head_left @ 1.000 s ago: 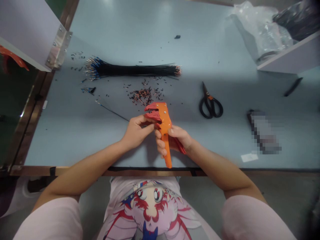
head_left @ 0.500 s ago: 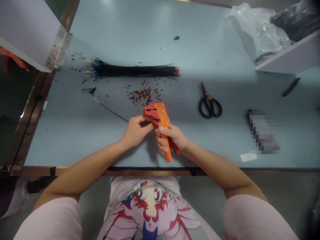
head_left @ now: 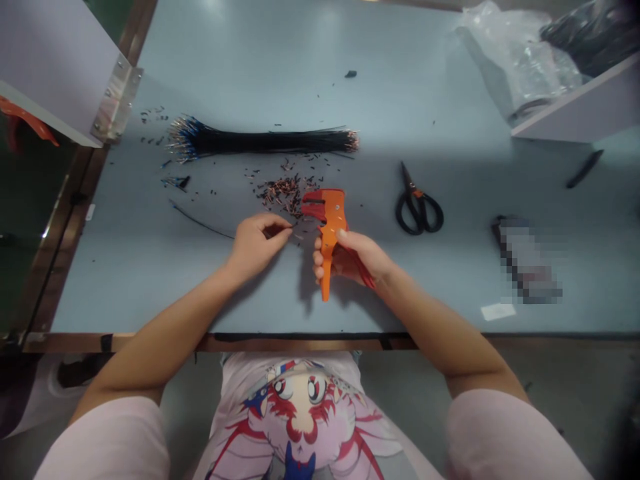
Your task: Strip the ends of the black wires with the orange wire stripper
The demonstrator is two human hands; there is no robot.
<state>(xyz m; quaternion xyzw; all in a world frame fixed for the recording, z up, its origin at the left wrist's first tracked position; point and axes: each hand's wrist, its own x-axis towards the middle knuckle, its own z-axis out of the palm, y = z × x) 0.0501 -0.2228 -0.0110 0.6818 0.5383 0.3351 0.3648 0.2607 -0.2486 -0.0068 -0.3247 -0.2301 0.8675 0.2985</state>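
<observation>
My left hand (head_left: pixel 261 241) pinches a thin black wire (head_left: pixel 203 225) near its right end. The wire's tail runs out to the left over the table, and a short tip shows past my fingertips. In my right hand (head_left: pixel 357 257) is an orange and red wire stripper (head_left: pixel 331 223), held by its handles with the jaws pointing left. A small gap lies between the stripper's jaws and the wire tip. Just behind both is a scatter of copper and black offcuts (head_left: pixel 285 193). Farther back lies a long bundle of black wires (head_left: pixel 270 142), with blue ends at left and bare copper at right.
Black-handled scissors (head_left: pixel 419 207) lie to the right of the stripper. Beyond them are a pixelated object (head_left: pixel 527 260), a white label (head_left: pixel 498 312) and a dark, slim object (head_left: pixel 584 169). Clear plastic bags (head_left: pixel 525 60) sit at the back right, beside a panel (head_left: pixel 575 107).
The stripper has moved up and away from my left hand, its handles now spread wider. My left hand has shifted left with the wire, whose right tip has come into view.
</observation>
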